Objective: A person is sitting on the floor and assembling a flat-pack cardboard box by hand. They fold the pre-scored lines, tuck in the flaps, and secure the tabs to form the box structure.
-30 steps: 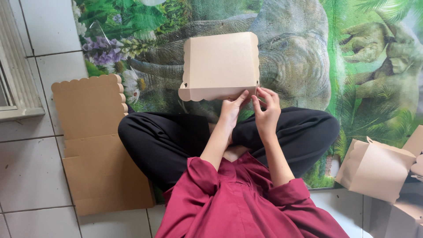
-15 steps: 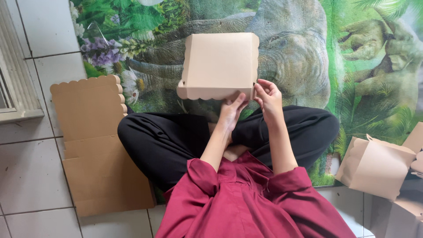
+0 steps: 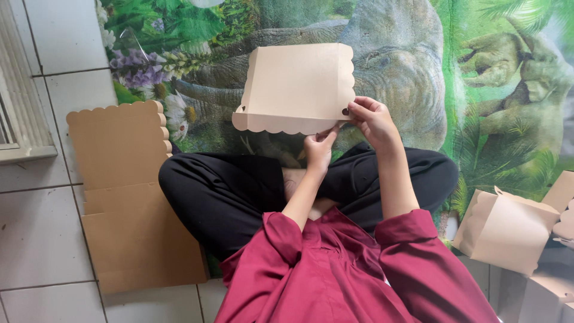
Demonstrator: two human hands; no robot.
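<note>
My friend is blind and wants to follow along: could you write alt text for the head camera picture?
Seen from above, a seated person in a dark red top holds a tan cardboard box piece with scalloped edges, left hand and right hand pinching its near right corner. Flat cardboard sheets lie on the tiles; a folded box sits opposite.

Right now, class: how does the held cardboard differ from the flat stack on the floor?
The held cardboard is partly folded, its edges turned up; the stack lies flat. The left hand and right hand grip the one, while the stack lies untouched on the tiles. Both are brown with scalloped edges.
</note>
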